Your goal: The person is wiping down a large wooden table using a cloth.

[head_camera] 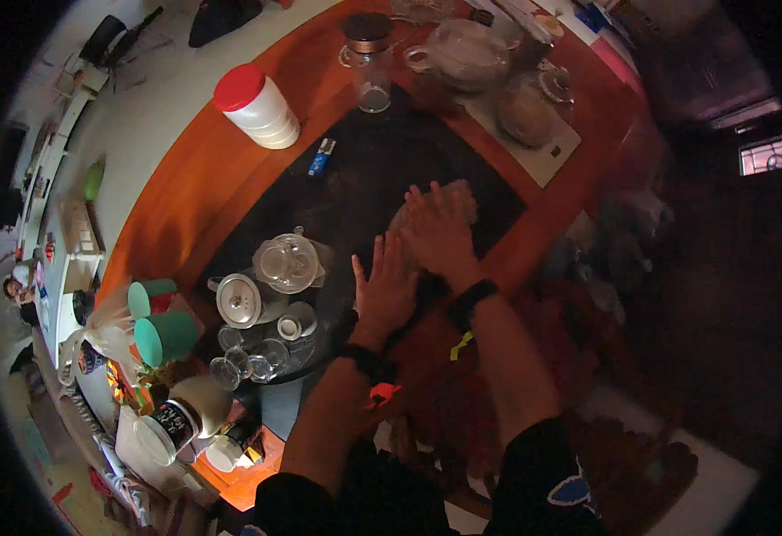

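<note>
My right hand [438, 231] lies flat with fingers spread on a brownish cloth [466, 194] on the dark tea tray [364, 174]. Just left of it and nearer to me, my left hand [385, 288] rests palm down, fingers extended, over the tray; whether it touches the cloth's near edge I cannot tell. Left of my hands on the tray stand a glass teapot [287, 262], a lidded pot [238, 300], a small pale vessel [290, 327] and several small glass cups [230, 368]. A blue-and-white small packet [322, 157] lies farther back.
A white jar with a red lid [257, 107] and a glass jar with a dark lid [369, 67] stand at the back. A glass teapot [468, 53] is at the back right. Green cups [166, 337], a plastic bag [106, 328] and tubs [166, 432] crowd the left.
</note>
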The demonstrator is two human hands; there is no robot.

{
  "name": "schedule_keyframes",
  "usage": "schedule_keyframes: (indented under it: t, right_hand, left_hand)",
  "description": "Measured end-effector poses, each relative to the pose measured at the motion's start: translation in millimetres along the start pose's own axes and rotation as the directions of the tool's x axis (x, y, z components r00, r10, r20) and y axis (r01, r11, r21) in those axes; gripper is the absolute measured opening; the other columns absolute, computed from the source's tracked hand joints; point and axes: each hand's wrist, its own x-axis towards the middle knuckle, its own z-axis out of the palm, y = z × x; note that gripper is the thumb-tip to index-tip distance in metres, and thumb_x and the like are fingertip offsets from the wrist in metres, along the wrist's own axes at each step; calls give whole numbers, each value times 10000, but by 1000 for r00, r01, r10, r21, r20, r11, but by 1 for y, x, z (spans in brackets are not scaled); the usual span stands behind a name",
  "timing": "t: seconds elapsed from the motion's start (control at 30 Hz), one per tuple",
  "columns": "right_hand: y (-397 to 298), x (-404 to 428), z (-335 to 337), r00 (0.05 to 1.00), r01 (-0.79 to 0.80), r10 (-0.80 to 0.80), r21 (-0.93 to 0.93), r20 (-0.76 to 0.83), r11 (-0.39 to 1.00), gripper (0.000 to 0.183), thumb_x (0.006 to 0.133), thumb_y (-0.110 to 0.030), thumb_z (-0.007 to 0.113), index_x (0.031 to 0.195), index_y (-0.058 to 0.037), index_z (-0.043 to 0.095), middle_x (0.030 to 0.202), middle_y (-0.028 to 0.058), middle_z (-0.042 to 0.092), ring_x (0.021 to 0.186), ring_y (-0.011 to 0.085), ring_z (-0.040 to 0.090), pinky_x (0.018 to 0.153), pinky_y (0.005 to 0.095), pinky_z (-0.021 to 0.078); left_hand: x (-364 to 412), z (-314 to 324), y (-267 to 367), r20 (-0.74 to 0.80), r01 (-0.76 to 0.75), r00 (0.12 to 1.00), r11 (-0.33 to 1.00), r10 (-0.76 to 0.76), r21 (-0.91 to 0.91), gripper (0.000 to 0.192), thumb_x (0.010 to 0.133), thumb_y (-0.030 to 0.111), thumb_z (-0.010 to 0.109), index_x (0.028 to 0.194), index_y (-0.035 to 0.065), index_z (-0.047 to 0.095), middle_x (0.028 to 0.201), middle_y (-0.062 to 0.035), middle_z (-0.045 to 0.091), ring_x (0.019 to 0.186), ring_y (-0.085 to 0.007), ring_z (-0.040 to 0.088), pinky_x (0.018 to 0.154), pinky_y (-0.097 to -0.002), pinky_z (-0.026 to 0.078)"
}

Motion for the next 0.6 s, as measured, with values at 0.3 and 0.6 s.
schedule_keyframes:
  t: [0.3, 0.6]
  right_hand:
    - [21, 46, 17, 994, -89, 93, -73, 61, 993, 611, 996, -427, 423, 1500, -82, 395, 1580, 68, 353, 1483, 321, 256, 1193, 577, 145]
    - [39, 76, 31, 991, -102, 95, -76, -95, 992, 577, 990, -463, 456, 1435, -98, 497, 1542, 54, 413, 1456, 283, 308, 1190, 574, 154]
  left_hand:
    - [56, -4, -12, -303, -77, 951, 996, 61, -40, 667, 955, 319, 525, 1527, 49, 314, 1596, -153, 280, 1509, -285, 205, 1160, -653, 107]
    - [101, -15, -19, -183, -61, 982, 998, 56, -26, 678, 975, 329, 471, 1535, 12, 259, 1612, -171, 240, 1515, -312, 183, 1161, -657, 121]
